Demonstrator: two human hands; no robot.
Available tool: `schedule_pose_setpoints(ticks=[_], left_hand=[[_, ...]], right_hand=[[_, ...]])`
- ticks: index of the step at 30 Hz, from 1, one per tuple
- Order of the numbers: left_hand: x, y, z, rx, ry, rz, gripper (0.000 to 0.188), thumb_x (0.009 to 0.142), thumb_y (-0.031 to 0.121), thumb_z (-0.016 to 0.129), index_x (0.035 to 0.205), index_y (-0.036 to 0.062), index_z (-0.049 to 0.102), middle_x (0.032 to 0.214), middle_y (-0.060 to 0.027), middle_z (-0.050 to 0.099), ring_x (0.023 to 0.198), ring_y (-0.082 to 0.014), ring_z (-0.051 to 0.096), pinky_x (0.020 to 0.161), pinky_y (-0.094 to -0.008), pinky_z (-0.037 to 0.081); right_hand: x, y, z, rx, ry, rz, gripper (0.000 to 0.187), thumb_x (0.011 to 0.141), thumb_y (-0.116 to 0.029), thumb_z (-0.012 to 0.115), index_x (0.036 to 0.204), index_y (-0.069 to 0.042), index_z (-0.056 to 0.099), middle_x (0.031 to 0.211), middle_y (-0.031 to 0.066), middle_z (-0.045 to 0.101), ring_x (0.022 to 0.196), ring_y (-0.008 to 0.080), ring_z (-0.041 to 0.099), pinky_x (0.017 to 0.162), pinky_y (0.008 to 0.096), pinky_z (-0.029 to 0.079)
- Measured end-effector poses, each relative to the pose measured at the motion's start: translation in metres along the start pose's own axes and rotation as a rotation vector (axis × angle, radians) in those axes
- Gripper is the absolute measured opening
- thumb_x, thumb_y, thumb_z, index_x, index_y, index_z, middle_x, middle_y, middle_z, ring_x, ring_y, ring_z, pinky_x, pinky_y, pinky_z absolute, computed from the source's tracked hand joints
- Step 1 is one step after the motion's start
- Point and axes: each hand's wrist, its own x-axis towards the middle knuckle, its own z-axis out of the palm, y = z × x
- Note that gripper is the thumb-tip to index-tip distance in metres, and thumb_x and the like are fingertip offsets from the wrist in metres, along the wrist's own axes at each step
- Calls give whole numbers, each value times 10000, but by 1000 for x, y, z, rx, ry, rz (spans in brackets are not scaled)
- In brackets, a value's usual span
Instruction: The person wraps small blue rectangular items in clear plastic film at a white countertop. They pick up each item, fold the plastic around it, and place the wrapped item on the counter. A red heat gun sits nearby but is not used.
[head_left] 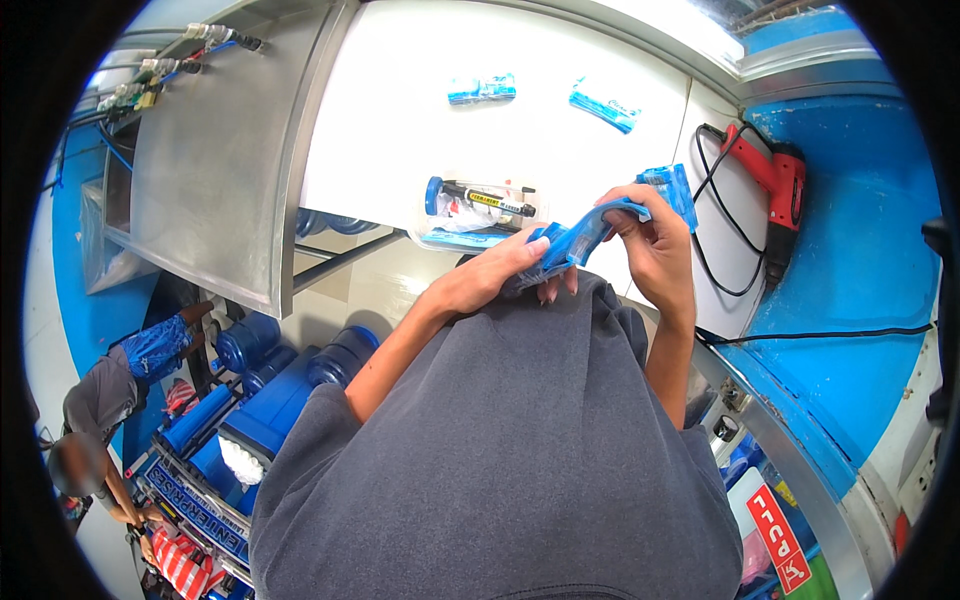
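Observation:
In front of my chest, both hands grip a bent strip of blue printed plastic film (585,236). My left hand (492,270) pinches its lower left end, with the thumb on top. My right hand (655,248) has its fingers curled round the upper right end. Just past my right hand lies a folded bundle of the same blue film (672,188). Left of the hands, at the table's near edge, a clear plastic tub (425,236) holds a permanent marker (490,199), a blue-capped item and some crumpled clear plastic.
On the white table (400,110) lie two more bundles of blue film (482,89) (605,106). A red heat gun (778,185) with a looped black cord rests at the right. Left stands a steel panel (215,160). Blue water jugs (340,357) and another person (110,385) are lower left.

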Motion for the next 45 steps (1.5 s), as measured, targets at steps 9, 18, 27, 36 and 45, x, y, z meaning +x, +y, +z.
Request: schedule_pose_setpoints(ticks=[9, 18, 27, 36, 45], left_hand=[[1, -1, -4, -20, -8, -3, 527, 1037, 535, 381, 1245, 59, 474, 979, -101, 660, 867, -150, 626, 832, -311, 520], [5, -3, -10, -65, -2, 18, 587, 1009, 566, 404, 1177, 22, 545, 967, -114, 673, 805, -143, 635, 753, -293, 533], [9, -8, -14, -93, 5, 10, 659, 1002, 540, 370, 1189, -43, 614, 941, -148, 690, 780, -163, 641, 728, -292, 529], [9, -9, -11, -57, 49, 5, 665, 997, 592, 383, 1137, -9, 630, 912, -136, 686, 761, -161, 644, 705, -296, 534], [5, -6, -8, -82, 95, 11, 686, 987, 641, 389, 1107, 9, 625, 922, -130, 670, 783, -164, 646, 731, -305, 537]], right_hand=[[9, -5, 1, -162, 8, -130, 166, 935, -10, 648, 1098, -36, 668, 1050, 61, 695, 922, 134, 653, 766, 270, 533], [18, 2, 3, -36, 8, -47, 165, 931, 2, 642, 1094, -15, 667, 1047, 87, 701, 891, 152, 679, 739, 284, 579], [18, -2, -2, -148, -86, -144, 210, 874, 67, 655, 1065, -14, 687, 1002, 80, 731, 880, 181, 704, 765, 313, 571], [13, -12, -4, -188, -147, -207, 206, 822, 63, 701, 1012, -15, 710, 958, 96, 731, 903, 213, 698, 802, 322, 554], [14, -8, 9, -145, -24, -177, 179, 828, 66, 692, 992, -7, 703, 948, 92, 725, 877, 199, 695, 782, 314, 546]])
